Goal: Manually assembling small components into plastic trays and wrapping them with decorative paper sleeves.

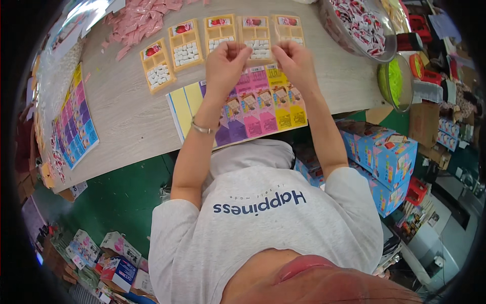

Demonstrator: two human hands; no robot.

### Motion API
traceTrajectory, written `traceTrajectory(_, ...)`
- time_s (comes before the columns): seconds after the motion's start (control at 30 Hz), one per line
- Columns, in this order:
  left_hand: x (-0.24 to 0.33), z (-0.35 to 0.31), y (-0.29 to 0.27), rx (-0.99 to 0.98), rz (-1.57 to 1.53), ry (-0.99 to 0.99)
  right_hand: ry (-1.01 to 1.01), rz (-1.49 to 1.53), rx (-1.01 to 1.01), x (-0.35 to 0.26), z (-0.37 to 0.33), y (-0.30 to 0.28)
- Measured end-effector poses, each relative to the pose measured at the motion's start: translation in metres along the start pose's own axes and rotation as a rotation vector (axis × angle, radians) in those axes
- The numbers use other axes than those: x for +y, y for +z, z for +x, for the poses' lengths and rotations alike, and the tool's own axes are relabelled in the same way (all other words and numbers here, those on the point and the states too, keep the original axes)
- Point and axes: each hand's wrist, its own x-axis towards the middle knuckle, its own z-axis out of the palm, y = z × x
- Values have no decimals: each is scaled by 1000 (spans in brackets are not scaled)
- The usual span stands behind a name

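Side by side over the table, my left hand (226,67) and my right hand (297,66) are both closed, thumbs pressed to the index fingers. Anything pinched in them is too small or too clear to make out. Between and behind them is a pale yellow tray (255,33) with white pellets and a strawberry-printed sachet. Another such tray (288,31) lies partly behind my right hand, and one (219,32) behind my left. Two more, a tray (185,43) and a tilted tray (157,66), stand farther left. Under my wrists lies a colourful printed card sheet (248,109).
Pink sachets (139,23) are heaped at the back left. A clear tub (344,25) of small printed sachets and a bowl (397,83) with bright green contents stand at the right. Another printed sheet (78,121) lies left. Blue cartons (382,157) are stacked beside the table.
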Motion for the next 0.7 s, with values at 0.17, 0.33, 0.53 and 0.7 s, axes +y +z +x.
traceTrajectory(0.17, 6, 35, 3, 159, 949, 305, -86, -538, 168, 13, 44, 21)
traceTrajectory(0.33, -3, 48, 17, 134, 1126, 528, -167, -870, 294, 19, 40, 29)
traceTrajectory(0.53, -36, 59, 40, -159, 1396, 770, -315, -596, 439, -12, 19, -44)
traceTrajectory(0.7, -33, 62, 45, -210, 1524, 644, -394, -916, 1159, 2, 15, -302)
